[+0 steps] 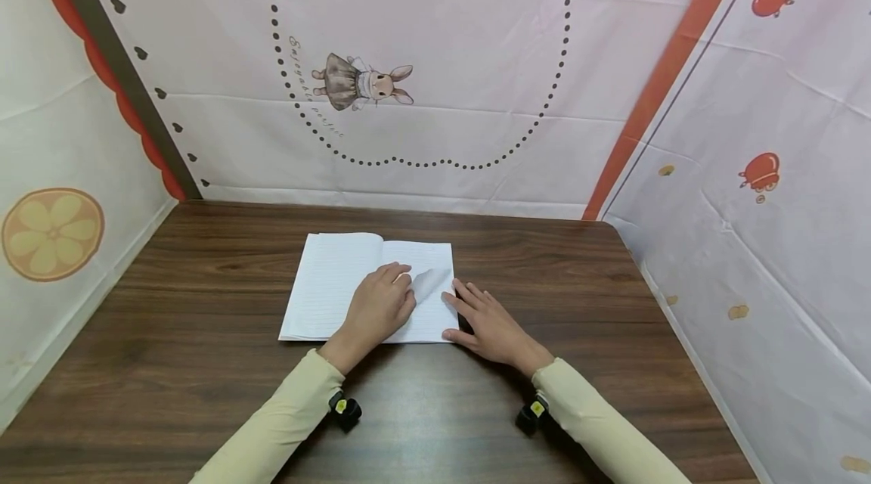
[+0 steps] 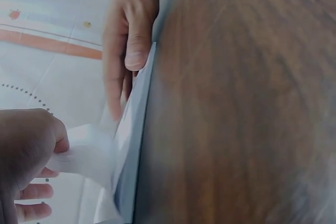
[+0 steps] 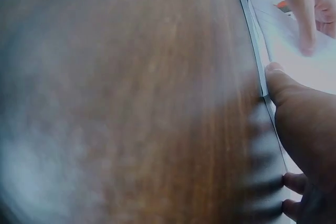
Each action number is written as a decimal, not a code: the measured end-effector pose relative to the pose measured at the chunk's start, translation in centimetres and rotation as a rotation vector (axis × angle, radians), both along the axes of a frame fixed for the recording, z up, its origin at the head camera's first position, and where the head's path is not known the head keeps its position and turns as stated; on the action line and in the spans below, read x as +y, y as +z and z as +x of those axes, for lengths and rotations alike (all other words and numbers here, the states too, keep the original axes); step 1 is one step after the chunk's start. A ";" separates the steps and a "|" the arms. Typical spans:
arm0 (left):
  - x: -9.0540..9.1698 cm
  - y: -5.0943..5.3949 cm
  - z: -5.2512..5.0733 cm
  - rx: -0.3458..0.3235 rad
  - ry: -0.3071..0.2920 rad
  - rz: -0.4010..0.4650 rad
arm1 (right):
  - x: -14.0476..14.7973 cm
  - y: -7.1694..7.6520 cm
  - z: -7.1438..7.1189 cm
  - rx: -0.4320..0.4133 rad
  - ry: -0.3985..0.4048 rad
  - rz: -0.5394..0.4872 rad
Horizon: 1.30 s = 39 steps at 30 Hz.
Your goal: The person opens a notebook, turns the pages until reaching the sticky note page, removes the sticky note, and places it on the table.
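An open notebook point(image 1: 333, 287) with lined white pages lies on the table. My left hand point(image 1: 381, 302) is over its right-hand page and pinches a lifted, curling page point(image 1: 430, 281); in the left wrist view the thumb of this hand point(image 2: 29, 150) presses on that page point(image 2: 86, 153). My right hand point(image 1: 493, 325) rests at the notebook's right edge, fingers spread, some tips on the paper. The right wrist view shows its thumb along the notebook's near edge point(image 3: 254, 40).
The brown wooden table point(image 1: 204, 363) surrounds the notebook. Behind it hangs a white printed cloth point(image 1: 476, 91) with a rabbit figure point(image 1: 357, 83); more printed cloth stands at the left point(image 1: 41, 128) and right point(image 1: 769, 227).
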<state>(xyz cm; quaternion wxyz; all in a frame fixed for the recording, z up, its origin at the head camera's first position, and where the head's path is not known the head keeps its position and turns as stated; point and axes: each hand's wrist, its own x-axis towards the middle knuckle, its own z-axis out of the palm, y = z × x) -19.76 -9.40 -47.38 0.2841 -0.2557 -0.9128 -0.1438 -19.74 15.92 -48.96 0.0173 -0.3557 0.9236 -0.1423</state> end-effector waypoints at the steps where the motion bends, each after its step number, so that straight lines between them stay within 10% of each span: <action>1: -0.1 0.2 0.0 0.011 -0.002 0.009 | 0.0 0.0 0.0 0.004 0.006 0.000; 22: -6.5 2.1 1.4 0.151 0.173 0.152 | 0.0 0.5 -0.3 -0.026 0.048 0.023; 39: -12.4 -0.6 4.7 -0.205 0.401 0.025 | 0.0 0.7 -0.1 -0.050 0.051 0.017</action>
